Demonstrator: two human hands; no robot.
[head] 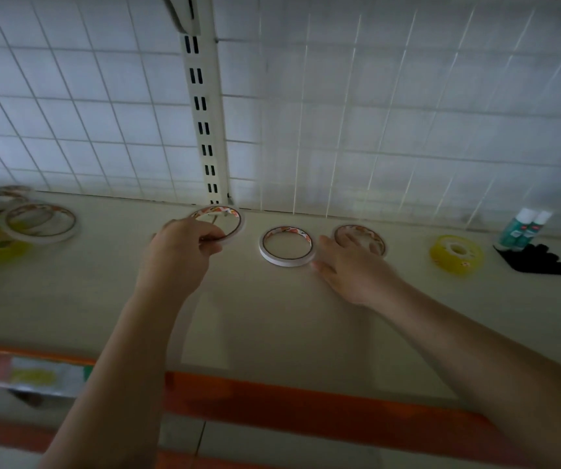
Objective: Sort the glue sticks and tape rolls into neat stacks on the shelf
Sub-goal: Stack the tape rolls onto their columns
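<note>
Left hand (184,247) fingers curled in a pinch, right hand (350,265) flat, fingers straight

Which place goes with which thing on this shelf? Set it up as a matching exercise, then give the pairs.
Things:
1. yellow tape roll
2. glue sticks
3. white tape roll lying free
4. tape roll pile

Places:
A. between the two hands
B. far left of the shelf
C. standing by the back grid, far right
D. right of the right hand, left of the glue

Pairs: 1-D, 2-C, 3-A, 4-B
</note>
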